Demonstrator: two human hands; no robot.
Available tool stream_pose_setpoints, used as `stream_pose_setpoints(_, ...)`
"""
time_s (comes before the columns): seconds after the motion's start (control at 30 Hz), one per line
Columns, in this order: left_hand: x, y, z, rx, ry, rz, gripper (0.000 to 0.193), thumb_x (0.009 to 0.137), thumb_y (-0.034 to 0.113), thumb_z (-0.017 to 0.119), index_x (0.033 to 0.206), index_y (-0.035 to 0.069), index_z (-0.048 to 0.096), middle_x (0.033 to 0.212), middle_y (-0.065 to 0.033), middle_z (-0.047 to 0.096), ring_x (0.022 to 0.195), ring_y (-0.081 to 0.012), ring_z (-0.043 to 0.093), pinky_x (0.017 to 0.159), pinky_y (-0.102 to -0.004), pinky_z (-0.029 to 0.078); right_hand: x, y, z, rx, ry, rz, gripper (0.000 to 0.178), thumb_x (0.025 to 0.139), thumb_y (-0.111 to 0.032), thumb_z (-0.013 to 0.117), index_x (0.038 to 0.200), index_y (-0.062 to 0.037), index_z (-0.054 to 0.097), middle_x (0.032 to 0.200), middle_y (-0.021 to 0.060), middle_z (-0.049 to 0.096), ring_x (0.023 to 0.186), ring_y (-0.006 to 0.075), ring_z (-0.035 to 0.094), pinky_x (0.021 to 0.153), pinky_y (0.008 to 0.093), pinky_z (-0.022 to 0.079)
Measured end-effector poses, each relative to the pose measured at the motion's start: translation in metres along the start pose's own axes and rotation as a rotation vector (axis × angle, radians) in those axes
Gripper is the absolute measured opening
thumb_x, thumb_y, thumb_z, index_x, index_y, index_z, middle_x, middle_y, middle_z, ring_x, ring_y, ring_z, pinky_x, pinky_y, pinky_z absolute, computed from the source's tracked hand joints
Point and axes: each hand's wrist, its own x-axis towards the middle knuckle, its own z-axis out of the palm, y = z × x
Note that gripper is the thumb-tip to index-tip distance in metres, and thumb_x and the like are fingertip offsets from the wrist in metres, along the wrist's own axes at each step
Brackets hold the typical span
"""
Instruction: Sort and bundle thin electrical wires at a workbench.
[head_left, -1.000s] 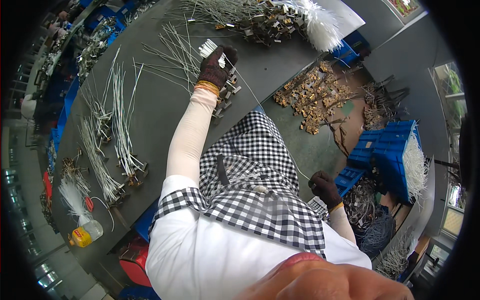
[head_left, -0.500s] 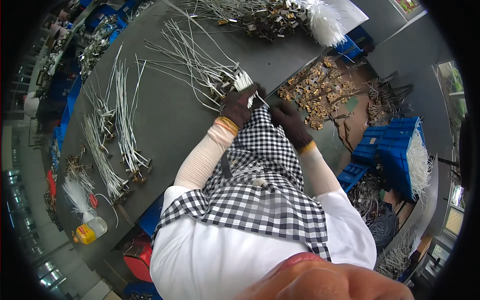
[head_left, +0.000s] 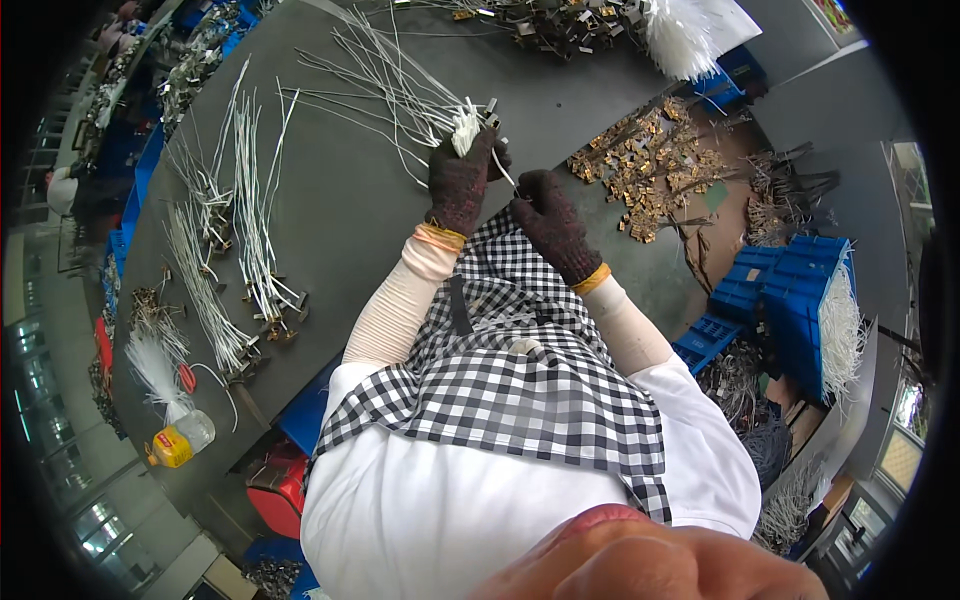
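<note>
In a dark glove, my left hand (head_left: 460, 185) is closed round a bundle of white wires (head_left: 467, 128) near the table's edge. Small metal pieces show at the bundle's near end, and its long loose tails spread out to the far left over the table. One white strand (head_left: 503, 168) runs from the bundle toward my right hand (head_left: 553, 222), also gloved, whose thumb and fingers pinch together at the strand's end. The fingertips of the left hand are partly hidden behind the bundle.
More white wire bundles (head_left: 255, 215) lie on the dark table (head_left: 360, 240) at left, beside a cut plastic bottle (head_left: 185, 438) holding white strands. Brass-coloured parts (head_left: 650, 170) are heaped at right, near blue crates (head_left: 800, 290). A metal-part pile (head_left: 575, 28) sits at the far edge.
Both hands have shifted away from my body and slightly apart. The bundle is turned more upright in my left hand, and the strand now stretches between the hands.
</note>
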Motion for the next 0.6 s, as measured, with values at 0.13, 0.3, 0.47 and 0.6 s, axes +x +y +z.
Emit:
stream_pose_setpoints(0.13,0.009,-0.016,-0.021,0.173,-0.203,0.206,0.021,0.093,0.014,0.068,0.108,0.0,0.068,0.087,-0.0078,0.071,0.072,-0.0178,0.071,0.066,-0.0312,0.06,0.004,-0.007,-0.006,0.136,-0.001,-0.002,0.037,0.09,-0.006,0.065,0.124,-0.0004,0.05,0.11,0.0124,0.061,0.1,0.0183,0.062,0.088,0.0327,0.052)
stream_pose_setpoints(0.3,0.016,-0.019,-0.036,1.081,-0.26,0.998,0.032,0.089,-0.003,0.064,0.12,0.003,0.066,0.105,-0.0071,0.07,0.089,-0.0166,0.071,0.08,-0.0323,0.06,0.03,-0.006,-0.007,0.174,0.032,-0.047,0.045,0.089,-0.005,0.069,0.127,0.0003,0.047,0.112,0.0127,0.06,0.102,0.0189,0.061,0.09,0.032,0.052)
stream_pose_setpoints(0.47,0.03,0.002,-0.036,0.262,0.085,-0.261,0.031,0.086,0.008,0.072,0.116,0.001,0.066,0.095,-0.0079,0.072,0.077,-0.0168,0.071,0.067,-0.0307,0.058,0.069,-0.021,-0.007,0.13,-0.022,-0.105,0.051,0.087,-0.013,0.075,0.129,-0.0003,0.049,0.114,0.0154,0.06,0.094,0.0198,0.064,0.084,0.0336,0.053)
stream_pose_setpoints(0.6,0.041,0.006,-0.075,0.062,0.193,-0.053,0.023,0.09,0.023,0.073,0.098,0.001,0.071,0.081,-0.0049,0.07,0.062,-0.0113,0.065,0.053,-0.0237,0.05,0.167,0.028,-0.053,-0.556,0.335,-0.137,0.05,0.087,-0.032,0.073,0.129,-0.0094,0.056,0.122,0.0177,0.059,0.087,0.0335,0.067,0.083,0.0443,0.053)
